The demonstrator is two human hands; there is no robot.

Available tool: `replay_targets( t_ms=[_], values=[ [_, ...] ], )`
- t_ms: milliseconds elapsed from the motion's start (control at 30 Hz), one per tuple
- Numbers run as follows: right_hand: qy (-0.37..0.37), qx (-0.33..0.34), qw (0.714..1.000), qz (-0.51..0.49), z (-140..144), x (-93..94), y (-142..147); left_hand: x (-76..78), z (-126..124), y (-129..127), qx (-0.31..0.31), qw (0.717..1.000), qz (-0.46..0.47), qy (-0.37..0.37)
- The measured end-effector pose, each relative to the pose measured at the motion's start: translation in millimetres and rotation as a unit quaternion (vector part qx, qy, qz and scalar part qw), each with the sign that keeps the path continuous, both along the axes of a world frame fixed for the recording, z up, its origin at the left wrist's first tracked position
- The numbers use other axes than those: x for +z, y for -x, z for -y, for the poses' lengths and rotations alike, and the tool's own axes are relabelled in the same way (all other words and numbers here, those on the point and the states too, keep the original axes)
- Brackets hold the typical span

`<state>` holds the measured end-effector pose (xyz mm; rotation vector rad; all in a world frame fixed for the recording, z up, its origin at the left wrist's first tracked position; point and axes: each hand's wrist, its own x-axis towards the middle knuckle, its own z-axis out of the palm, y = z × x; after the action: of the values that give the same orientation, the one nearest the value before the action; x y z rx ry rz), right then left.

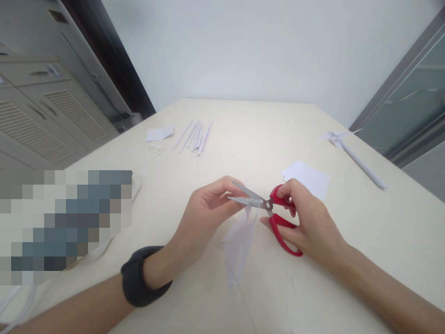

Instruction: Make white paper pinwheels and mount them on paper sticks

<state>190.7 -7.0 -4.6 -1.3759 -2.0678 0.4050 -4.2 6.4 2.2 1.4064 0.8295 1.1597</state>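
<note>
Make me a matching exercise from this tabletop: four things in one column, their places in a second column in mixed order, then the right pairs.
Things:
1. red-handled scissors
2. bundle of thin paper sticks
3. paper pinwheel on a stick
4. black wristband

Places:
A. far right of the table
B. on the left wrist
C. in the right hand, blades open at the white paper that the left hand pinches
D. far middle of the table, beside a small white sheet

Pairs: 1-C, 2-D, 3-A, 4-B
</note>
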Motion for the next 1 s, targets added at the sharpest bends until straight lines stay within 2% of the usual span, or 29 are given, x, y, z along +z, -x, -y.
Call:
replay_targets(
  t_ms=[167,400,1000],
  values=[
    [-0.039,-0.004,0.999,0.027,0.3,1.3,0.0,-0.2,0.5,-0.8,0.019,1.0,0.006,0.005],
    [-0.032,-0.015,0.999,0.037,1.6,1.2,1.0,0.3,1.3,-0.6,0.032,0.999,-0.005,0.002],
    [-0.079,-0.031,0.995,0.059,1.7,-0.9,2.1,-0.5,1.0,-0.3,0.039,0.999,-0.021,0.01]
  ],
)
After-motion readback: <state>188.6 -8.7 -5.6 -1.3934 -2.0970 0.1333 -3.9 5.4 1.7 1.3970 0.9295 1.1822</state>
